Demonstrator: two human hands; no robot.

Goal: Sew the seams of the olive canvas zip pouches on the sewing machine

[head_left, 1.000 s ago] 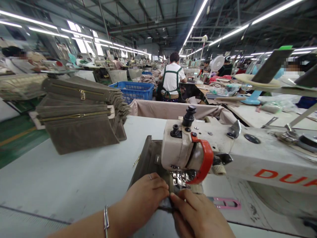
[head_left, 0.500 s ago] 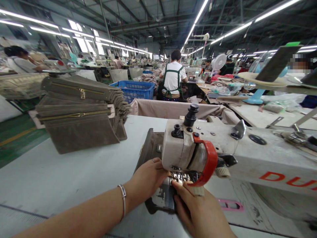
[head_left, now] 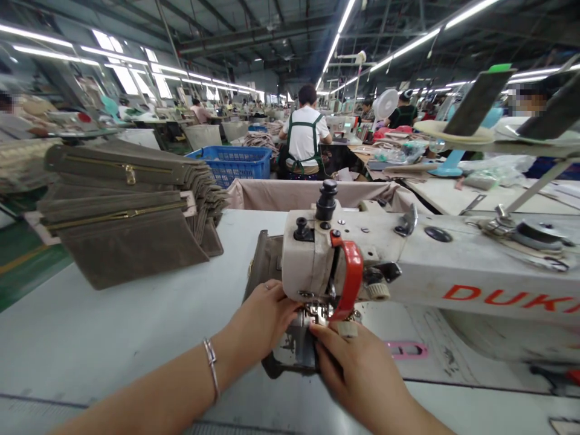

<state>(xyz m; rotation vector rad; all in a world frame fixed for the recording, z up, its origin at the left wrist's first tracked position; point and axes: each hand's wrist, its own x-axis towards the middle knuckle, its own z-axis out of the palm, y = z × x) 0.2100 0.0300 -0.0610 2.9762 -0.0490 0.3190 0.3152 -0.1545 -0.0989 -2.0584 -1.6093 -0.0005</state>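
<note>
A grey-brown fabric bag piece point(head_left: 263, 257) lies under the head of a white sewing machine point(head_left: 435, 248), its far part showing to the left of the head. My left hand point(head_left: 267, 317), with a silver bracelet at the wrist, holds the piece just left of the metal presser foot point(head_left: 317, 311), fingers bent and together. On the near right side of the foot, my right hand point(head_left: 357, 365) is closed with thumb and forefinger at the piece's edge. The fingertips are partly hidden. A red curved guard point(head_left: 351, 278) stands above my right hand.
Stacked grey-brown zippered bag pieces point(head_left: 131, 241) stand on the white table point(head_left: 172, 320) at left. Behind the machine is a pink cloth-lined bin point(head_left: 290, 192), with a blue basket point(head_left: 240, 163) beyond. A pink slotted plate point(head_left: 408, 350) lies under the arm. A co-worker point(head_left: 304, 133) sits ahead.
The view has turned slightly right, so everything sits further left in it. Both hands stay at the presser foot, and less of the bag piece's small tag shows beside the machine head.
</note>
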